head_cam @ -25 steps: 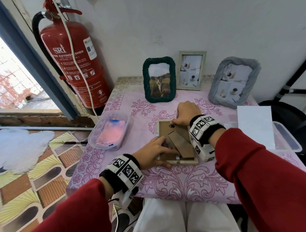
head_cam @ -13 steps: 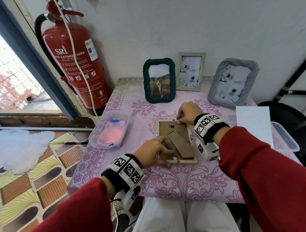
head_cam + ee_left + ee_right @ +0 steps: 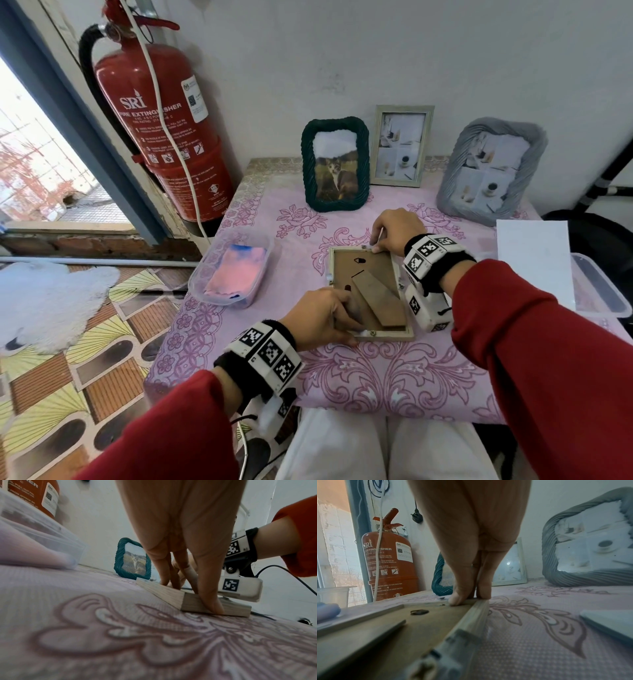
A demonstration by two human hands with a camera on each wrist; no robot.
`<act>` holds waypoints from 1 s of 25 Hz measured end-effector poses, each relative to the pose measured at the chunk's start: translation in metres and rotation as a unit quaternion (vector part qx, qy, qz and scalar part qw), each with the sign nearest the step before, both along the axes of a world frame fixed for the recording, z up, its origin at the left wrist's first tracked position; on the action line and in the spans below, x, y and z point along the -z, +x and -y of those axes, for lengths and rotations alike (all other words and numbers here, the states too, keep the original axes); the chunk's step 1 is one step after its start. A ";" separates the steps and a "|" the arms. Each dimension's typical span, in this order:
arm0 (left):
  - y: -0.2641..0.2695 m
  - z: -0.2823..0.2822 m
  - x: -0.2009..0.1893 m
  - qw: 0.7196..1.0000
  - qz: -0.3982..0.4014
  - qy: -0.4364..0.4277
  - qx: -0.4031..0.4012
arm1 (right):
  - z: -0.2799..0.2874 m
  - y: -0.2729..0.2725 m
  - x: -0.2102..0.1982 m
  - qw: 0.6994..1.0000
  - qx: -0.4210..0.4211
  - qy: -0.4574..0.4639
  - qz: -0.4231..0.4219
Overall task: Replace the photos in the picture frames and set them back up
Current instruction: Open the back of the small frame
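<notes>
A light wooden picture frame (image 3: 356, 270) lies face down on the pink tablecloth, its brown backing board and folded stand flap facing up. My left hand (image 3: 349, 320) holds the frame's near-left corner, thumb against the front edge (image 3: 212, 605) and fingers on the backing. My right hand (image 3: 376, 244) pinches the far-right corner of the frame (image 3: 436, 622), thumb inside the rim (image 3: 458, 597) and a finger outside it. Three frames stand against the wall: a green one with a cat photo (image 3: 335, 164), a pale wooden one (image 3: 400, 145) and a grey one (image 3: 489, 171).
A clear tub holding a pink cloth (image 3: 233, 270) sits at the table's left edge. A white sheet (image 3: 534, 260) leans on another clear tub (image 3: 603, 294) at the right. A red fire extinguisher (image 3: 157, 126) with a white cable hangs by the far-left corner.
My right hand has slid a little to the right along the frame's far edge to its corner. The left hand has stayed at the near-left corner.
</notes>
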State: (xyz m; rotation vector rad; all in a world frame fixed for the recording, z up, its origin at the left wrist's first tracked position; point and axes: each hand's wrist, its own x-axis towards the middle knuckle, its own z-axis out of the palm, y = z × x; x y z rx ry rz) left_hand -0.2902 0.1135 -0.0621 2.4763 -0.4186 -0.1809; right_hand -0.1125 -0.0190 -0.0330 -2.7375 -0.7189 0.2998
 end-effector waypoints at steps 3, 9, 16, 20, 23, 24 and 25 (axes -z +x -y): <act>0.000 0.001 0.000 1.000 0.011 -0.002 0.001 | -0.002 0.000 0.003 1.000 0.010 -0.004 0.012; -0.001 0.002 0.001 1.000 0.002 -0.012 -0.022 | 0.002 -0.006 0.012 1.000 0.005 0.007 0.030; -0.001 0.000 -0.001 0.985 0.007 -0.103 -0.137 | 0.031 -0.033 0.005 0.996 -0.067 0.038 -0.045; 0.003 0.002 0.005 0.966 0.043 -0.079 -0.242 | 0.045 -0.068 0.012 0.996 -0.037 0.076 -0.012; 0.005 0.007 0.006 0.961 0.033 -0.088 -0.258 | 0.045 -0.094 0.017 0.994 -0.032 0.092 -0.059; 0.005 0.008 0.006 0.961 0.031 -0.086 -0.261 | 0.044 -0.099 0.019 0.995 -0.025 0.073 -0.065; 0.006 0.009 0.006 0.960 0.029 -0.088 -0.263 | 0.044 -0.101 0.021 0.996 -0.015 0.057 -0.064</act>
